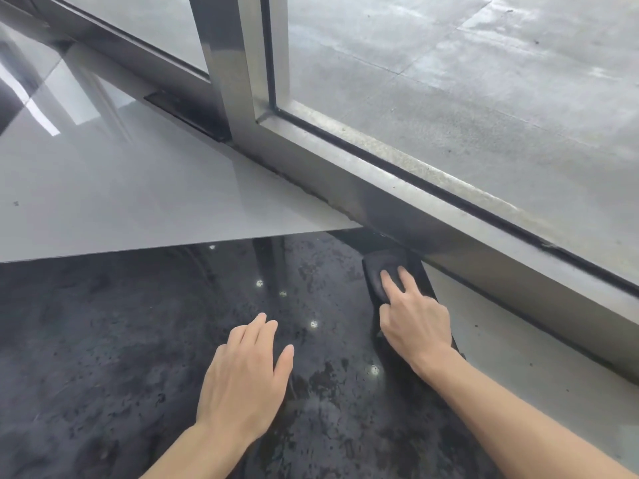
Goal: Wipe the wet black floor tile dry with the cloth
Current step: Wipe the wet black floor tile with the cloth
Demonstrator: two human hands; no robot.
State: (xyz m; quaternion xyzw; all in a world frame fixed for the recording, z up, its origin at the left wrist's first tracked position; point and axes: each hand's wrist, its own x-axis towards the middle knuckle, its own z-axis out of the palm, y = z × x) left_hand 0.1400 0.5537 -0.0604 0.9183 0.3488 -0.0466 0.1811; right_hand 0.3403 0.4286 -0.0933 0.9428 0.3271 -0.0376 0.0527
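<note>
Wiping underway, we judge — our right hand [413, 319] presses dark cloth [383, 267] flat at black tile [121, 340] far corner, right of centre. Left hand [247, 371] open, bracing, lower centre. Next — drag cloth back over mottled wet patches.

Right hand [413, 323] hides much of cloth [383, 267]; both forearms cut off by bottom edge.

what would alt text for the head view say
A right hand presses a dark cloth onto a wet black floor tile beside a metal door frame, while the left hand rests flat on the tile.
</note>
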